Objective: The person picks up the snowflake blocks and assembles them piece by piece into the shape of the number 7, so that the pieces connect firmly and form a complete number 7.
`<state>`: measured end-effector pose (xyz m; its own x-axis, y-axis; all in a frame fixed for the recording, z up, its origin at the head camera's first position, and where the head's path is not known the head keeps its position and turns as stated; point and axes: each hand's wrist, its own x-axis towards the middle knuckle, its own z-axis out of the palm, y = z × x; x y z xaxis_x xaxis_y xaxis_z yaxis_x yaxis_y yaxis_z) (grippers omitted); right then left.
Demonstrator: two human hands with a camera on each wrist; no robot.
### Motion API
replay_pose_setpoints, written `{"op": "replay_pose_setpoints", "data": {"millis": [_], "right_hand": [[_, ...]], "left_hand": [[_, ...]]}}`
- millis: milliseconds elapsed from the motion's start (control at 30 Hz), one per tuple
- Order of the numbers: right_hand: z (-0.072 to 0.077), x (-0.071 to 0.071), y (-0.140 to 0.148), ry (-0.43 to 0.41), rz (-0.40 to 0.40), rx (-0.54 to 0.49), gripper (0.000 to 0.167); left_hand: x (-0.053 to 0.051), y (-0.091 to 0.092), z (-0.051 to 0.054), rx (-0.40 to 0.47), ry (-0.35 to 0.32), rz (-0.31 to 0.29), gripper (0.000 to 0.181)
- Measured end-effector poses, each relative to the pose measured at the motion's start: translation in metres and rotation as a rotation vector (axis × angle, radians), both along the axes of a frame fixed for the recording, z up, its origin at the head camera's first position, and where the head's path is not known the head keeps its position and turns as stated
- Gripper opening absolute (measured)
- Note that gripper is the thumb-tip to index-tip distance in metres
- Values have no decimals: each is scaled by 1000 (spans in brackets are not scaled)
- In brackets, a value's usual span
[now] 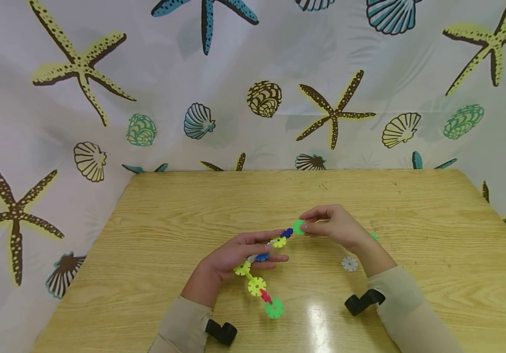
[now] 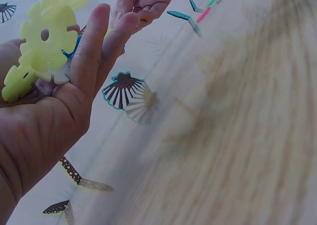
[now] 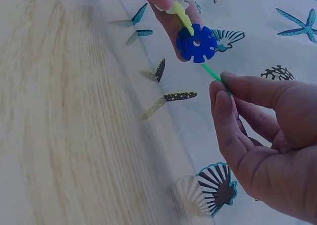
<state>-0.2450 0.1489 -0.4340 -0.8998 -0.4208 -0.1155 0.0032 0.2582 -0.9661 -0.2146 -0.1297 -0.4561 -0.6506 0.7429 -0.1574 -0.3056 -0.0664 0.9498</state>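
Note:
A chain of notched plastic interlocking discs runs over my left hand (image 1: 235, 255), whose thumb and fingers hold it near a yellow disc (image 1: 281, 242). From the palm side hang further yellow discs (image 1: 257, 286), a red disc (image 1: 265, 296) and, at the low end, a green disc (image 1: 274, 308). At the chain's upper end sits a dark blue disc (image 3: 196, 43). My right hand (image 1: 339, 228) pinches another green disc (image 1: 298, 226) between thumb and fingertips; in the right wrist view its edge meets the blue disc. How deep the slots engage is unclear. Part of the chain is hidden by the left fingers.
A loose whitish disc (image 1: 349, 264) lies on the wooden table (image 1: 169, 206) below the right forearm. Another green piece (image 1: 374, 236) shows partly behind that wrist. A curtain (image 1: 235, 63) with starfish and shells hangs beyond the table's back edge.

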Motion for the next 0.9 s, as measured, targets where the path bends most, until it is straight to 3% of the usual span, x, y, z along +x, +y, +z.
{"op": "replay_pose_setpoints", "data": {"millis": [400, 733, 900], "right_hand": [[2, 2, -3, -47, 19, -47, 34], [-3, 1, -11, -109, -34, -141, 32], [-3, 2, -14, -101, -51, -152, 33]], "left_hand": [[-3, 0, -5, -14, 85, -33, 51], [-2, 1, -4, -7, 75, -29, 50], [-3, 1, -5, 3, 98, -28, 50]]}}
